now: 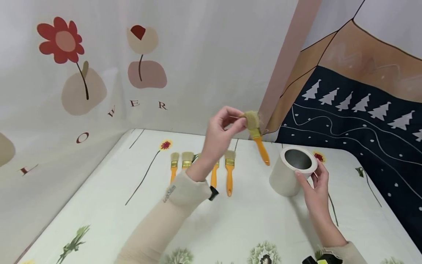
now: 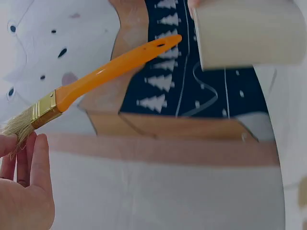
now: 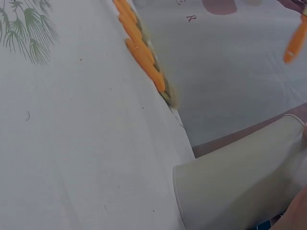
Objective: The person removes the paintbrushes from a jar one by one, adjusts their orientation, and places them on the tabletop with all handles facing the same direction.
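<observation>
My left hand (image 1: 221,132) pinches a paintbrush (image 1: 261,148) by its bristles, above the table. The brush has an orange handle that points down toward the right, with a gold-coloured ferrule; in the left wrist view the handle (image 2: 108,72) shows at full length. To the right, an off-white cylindrical holder (image 1: 284,179) with an open round top stands on the table, slightly tilted in the head view. My right hand (image 1: 316,194) grips its right side, thumb near the rim and fingers behind. The held brush is apart from the holder, to its upper left.
Several more paintbrushes (image 1: 229,172) lie in a row on the table, bristles away from me; my left forearm partly covers them. The white tablecloth (image 1: 250,220) has printed flowers. Behind the table hang a pale curtain (image 1: 204,66) and a dark tree-patterned cloth (image 1: 346,117).
</observation>
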A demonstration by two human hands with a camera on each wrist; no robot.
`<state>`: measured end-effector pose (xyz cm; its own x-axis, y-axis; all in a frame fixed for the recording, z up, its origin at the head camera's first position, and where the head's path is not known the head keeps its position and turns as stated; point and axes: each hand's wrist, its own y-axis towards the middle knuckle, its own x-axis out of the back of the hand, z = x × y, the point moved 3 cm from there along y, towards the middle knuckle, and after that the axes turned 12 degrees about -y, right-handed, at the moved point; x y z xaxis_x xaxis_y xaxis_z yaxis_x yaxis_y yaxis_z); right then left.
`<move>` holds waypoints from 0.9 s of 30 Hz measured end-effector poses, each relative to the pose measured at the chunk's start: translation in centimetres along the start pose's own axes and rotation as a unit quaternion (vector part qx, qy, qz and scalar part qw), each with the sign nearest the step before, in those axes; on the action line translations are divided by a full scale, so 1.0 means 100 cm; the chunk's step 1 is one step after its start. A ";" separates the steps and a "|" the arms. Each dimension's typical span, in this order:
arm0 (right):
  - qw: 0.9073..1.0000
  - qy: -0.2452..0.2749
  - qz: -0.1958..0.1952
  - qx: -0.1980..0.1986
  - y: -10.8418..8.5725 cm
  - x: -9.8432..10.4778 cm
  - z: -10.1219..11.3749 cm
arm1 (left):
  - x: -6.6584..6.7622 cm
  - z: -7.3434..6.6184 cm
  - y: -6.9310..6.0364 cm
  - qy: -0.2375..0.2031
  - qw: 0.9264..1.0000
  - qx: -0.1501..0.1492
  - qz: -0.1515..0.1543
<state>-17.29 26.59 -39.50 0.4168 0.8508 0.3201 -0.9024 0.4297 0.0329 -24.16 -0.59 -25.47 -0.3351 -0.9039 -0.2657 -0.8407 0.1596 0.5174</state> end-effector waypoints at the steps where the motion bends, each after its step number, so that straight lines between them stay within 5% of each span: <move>1: 1.000 0.001 0.000 -0.001 0.000 0.000 0.000 | 0.008 -0.002 0.000 -0.001 1.000 0.004 -0.006; 15: 1.000 -0.003 -0.001 -0.006 0.001 0.001 0.002 | 0.147 -0.026 -0.022 0.095 0.984 0.073 -0.135; 20: 1.000 -0.002 0.002 -0.013 0.002 0.001 0.002 | 0.191 -0.020 -0.031 0.161 0.963 0.123 -0.175; 27: 1.000 0.000 0.003 -0.015 0.001 0.001 0.002 | 0.235 -0.005 -0.042 0.223 0.933 0.193 -0.204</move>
<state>-17.40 26.63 -39.27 0.4119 0.8529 0.3209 -0.9010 0.4339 0.0032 -28.28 -22.71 -33.49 0.1838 -0.9824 0.0335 -0.9793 -0.1801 0.0920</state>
